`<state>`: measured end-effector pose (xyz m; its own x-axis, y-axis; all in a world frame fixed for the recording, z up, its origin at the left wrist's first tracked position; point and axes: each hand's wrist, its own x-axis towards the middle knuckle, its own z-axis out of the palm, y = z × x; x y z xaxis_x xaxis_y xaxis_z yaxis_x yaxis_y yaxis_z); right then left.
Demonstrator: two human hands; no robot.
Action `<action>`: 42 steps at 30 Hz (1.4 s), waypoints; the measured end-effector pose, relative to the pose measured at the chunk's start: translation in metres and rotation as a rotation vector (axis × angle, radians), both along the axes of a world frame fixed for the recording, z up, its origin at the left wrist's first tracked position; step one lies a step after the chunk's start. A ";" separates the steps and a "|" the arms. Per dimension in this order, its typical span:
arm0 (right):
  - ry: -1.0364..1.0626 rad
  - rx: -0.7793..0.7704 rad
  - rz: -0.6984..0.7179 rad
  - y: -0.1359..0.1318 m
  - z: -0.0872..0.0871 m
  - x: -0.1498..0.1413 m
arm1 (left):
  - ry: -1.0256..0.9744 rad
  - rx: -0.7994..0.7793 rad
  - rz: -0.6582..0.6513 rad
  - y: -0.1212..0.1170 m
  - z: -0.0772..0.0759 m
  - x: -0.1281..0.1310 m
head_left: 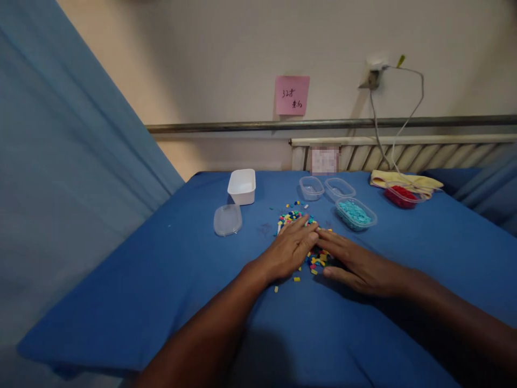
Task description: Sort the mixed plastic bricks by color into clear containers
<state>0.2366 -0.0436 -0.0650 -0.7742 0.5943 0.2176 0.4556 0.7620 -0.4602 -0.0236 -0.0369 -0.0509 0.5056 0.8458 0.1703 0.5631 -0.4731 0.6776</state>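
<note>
A loose pile of small multicoloured pieces [318, 258], yellow, blue, red, white and green, lies on the blue tabletop; they look like tiny plastic blocks. My left hand [291, 248] rests flat over the pile, fingers stretched out and covering part of it. From the right, my right hand [359, 267] lies beside the pile with its fingers extended and thumb apart. Its fingertips meet those of the left hand. Neither hand grips a piece. A few stray pieces [297, 279] sit at the near side, others beyond the far side.
Behind the pile stand two clear containers [311, 188] and a clear tub of turquoise pieces [355, 213]. Red pieces [402, 196] fill another tub by a yellow cloth [407, 180]. On the left are a white box [242, 187] and a clear lid [228, 220]. A blue curtain [72, 151] hangs left.
</note>
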 end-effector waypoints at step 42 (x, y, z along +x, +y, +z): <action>0.256 0.299 -0.129 0.022 -0.006 -0.061 | 0.265 0.087 0.420 0.034 -0.002 -0.045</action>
